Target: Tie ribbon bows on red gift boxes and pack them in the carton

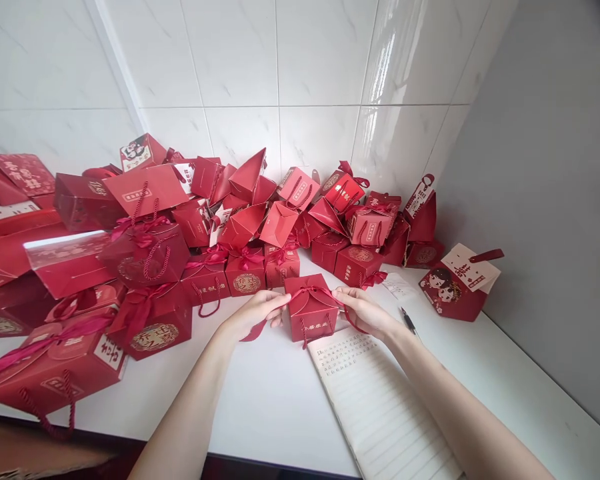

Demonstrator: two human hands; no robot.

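Note:
A small red gift box [312, 317] with gold lettering and a cord handle stands upright on the white table, its flaps folded over on top. A dark red ribbon [314, 291] crosses the box's top, joined at the middle. On the box's left side, my left hand [265, 307] pinches one part of the ribbon between thumb and finger. My right hand [360, 308] grips the other part at the right side, and a ribbon tail hangs below each hand. The ribbon looks drawn out sideways between them.
Many red gift boxes [247, 273] are heaped along the tiled wall and at the left. A lined notebook [375, 400] with handwriting lies under my right forearm, a black pen [409, 321] beside it. One box with cartoon figures [445, 287] stands at the right, near a grey panel.

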